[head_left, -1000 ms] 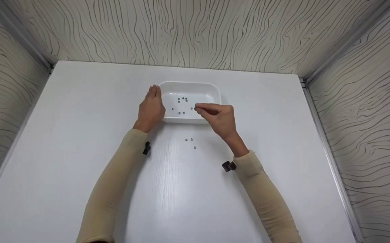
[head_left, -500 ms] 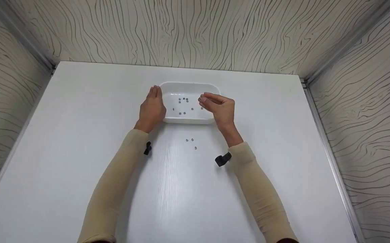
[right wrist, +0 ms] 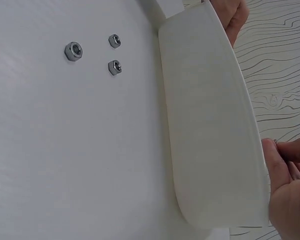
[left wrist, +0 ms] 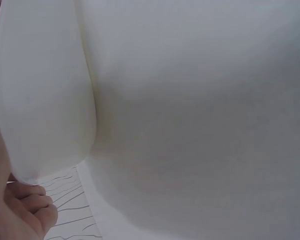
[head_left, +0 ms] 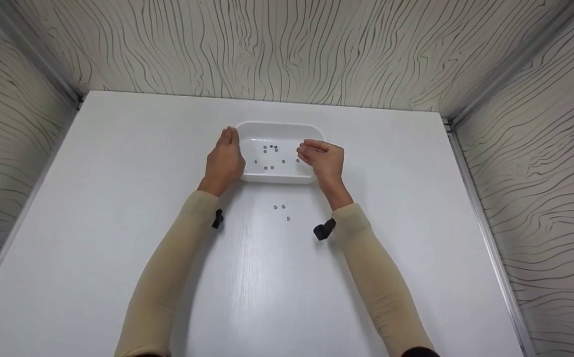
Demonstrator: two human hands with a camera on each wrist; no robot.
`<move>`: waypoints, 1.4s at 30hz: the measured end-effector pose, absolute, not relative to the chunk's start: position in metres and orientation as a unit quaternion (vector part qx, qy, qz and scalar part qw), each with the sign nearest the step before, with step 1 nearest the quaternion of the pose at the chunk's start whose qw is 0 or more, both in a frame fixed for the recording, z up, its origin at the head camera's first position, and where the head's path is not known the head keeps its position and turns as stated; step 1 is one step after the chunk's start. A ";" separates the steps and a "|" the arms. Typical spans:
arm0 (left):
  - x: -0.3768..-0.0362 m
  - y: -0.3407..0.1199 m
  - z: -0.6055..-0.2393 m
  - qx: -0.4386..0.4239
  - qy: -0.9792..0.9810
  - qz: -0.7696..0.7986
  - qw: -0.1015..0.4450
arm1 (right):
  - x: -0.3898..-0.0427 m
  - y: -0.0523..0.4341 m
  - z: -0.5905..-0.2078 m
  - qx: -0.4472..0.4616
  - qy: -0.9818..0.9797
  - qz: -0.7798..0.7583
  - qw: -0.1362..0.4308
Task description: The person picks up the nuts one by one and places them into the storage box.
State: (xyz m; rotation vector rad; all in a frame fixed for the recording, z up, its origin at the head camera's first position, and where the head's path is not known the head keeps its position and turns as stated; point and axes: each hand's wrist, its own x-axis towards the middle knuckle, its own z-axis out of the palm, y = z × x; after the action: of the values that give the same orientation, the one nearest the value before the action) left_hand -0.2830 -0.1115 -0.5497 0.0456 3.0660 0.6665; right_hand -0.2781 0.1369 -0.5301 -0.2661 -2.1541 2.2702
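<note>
A white rectangular tray (head_left: 279, 179) with rounded corners stands toward the back of the table, with several small metal hex nuts (head_left: 272, 167) scattered on its floor. At its left end my left hand (head_left: 224, 161) grips the side wall; the left wrist view shows curled fingers (left wrist: 32, 202) by the tray's corner. Over the tray's right part my right hand (head_left: 324, 161) pinches a small nut (right wrist: 275, 142) between thumb and fingertips, mostly hidden by them. Three loose hex nuts (right wrist: 73, 51) lie on the table in front of the tray.
The white table (head_left: 247, 277) reaches back to a wood-grain patterned wall (head_left: 267, 49), with similar panels left and right. A small black camera mount (head_left: 324, 229) sticks out from the right sleeve, another (head_left: 218, 218) from the left.
My right hand has moved right and a little farther back over the tray, uncovering a nut on the tray's right side. The left hand stays at the tray's left end.
</note>
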 end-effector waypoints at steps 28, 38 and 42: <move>-0.283 -0.111 -0.550 0.024 0.979 0.202 -0.014 | -0.261 0.143 -0.511 -0.001 -0.775 0.627 0.081; -0.282 -0.110 -0.551 0.023 0.980 0.196 -0.006 | -0.236 0.151 -0.505 0.108 -0.805 0.580 0.059; -0.283 -0.111 -0.551 0.020 0.981 0.195 -0.006 | -0.222 0.151 -0.500 0.139 -0.832 0.534 0.055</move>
State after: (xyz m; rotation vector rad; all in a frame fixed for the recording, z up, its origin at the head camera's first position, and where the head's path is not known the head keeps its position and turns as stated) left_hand -0.2833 -0.1106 -0.5506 0.0639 3.0928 0.6159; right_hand -0.2224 0.1507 -0.5003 0.4227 -2.5261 1.6211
